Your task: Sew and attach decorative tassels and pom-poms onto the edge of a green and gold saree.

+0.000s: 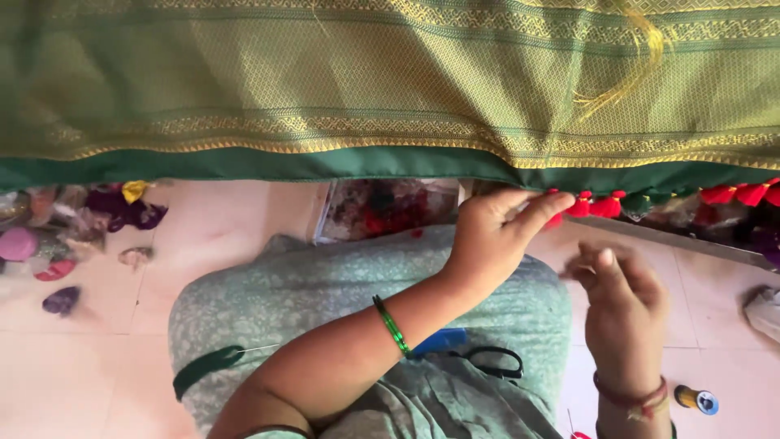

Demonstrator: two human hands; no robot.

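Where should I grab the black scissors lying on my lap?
Take the scissors by the black loop handles, coming from the right with the right hand. The loops lie open and flat on the cloth; the other end hides under the left forearm.

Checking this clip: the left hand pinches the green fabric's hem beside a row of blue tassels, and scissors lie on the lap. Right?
Not quite: the tassels are red, not blue. In the head view the left hand pinches the dark green hem of the gold-patterned green fabric beside the red tassels, and the black-handled scissors lie on the lap.
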